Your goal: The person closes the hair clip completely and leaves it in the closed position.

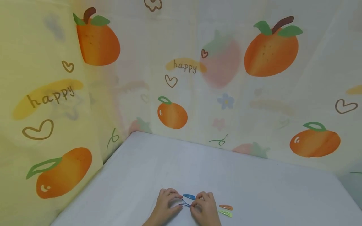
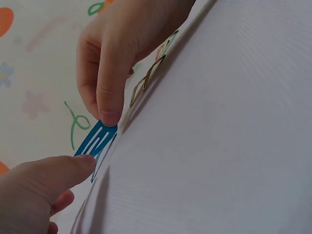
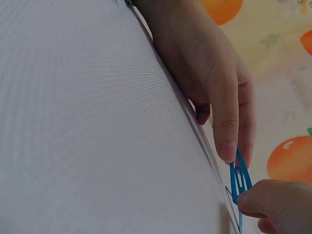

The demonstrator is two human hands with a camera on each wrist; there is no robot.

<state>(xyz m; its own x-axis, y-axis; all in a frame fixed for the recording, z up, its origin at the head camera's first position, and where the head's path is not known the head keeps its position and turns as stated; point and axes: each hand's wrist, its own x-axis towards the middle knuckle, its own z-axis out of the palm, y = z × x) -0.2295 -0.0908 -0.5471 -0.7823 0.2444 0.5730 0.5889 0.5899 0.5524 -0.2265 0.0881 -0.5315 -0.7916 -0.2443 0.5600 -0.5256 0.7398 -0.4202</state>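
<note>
A blue snap hair clip (image 1: pixel 185 204) is held between the two hands, its two arms spread apart toward the left. My left hand (image 1: pixel 167 205) has its thumb and a finger at the spread end; the left wrist view shows that thumb (image 2: pixel 80 163) on the clip (image 2: pixel 96 138). At the narrow end, my right hand (image 1: pixel 205 207) pinches the clip between thumb and fingertip. In the right wrist view the clip (image 3: pixel 239 183) spans the gap between both hands. Just behind it a second blue hair clip (image 1: pixel 189 196) lies on the table.
To the right of my right hand, an orange hair clip (image 1: pixel 226 207) and a yellow-green hair clip (image 1: pixel 225 213) lie side by side on the white tabletop (image 1: pixel 158 163). Cloth walls printed with fruit (image 1: pixel 172 115) rise along the table's back and left edges.
</note>
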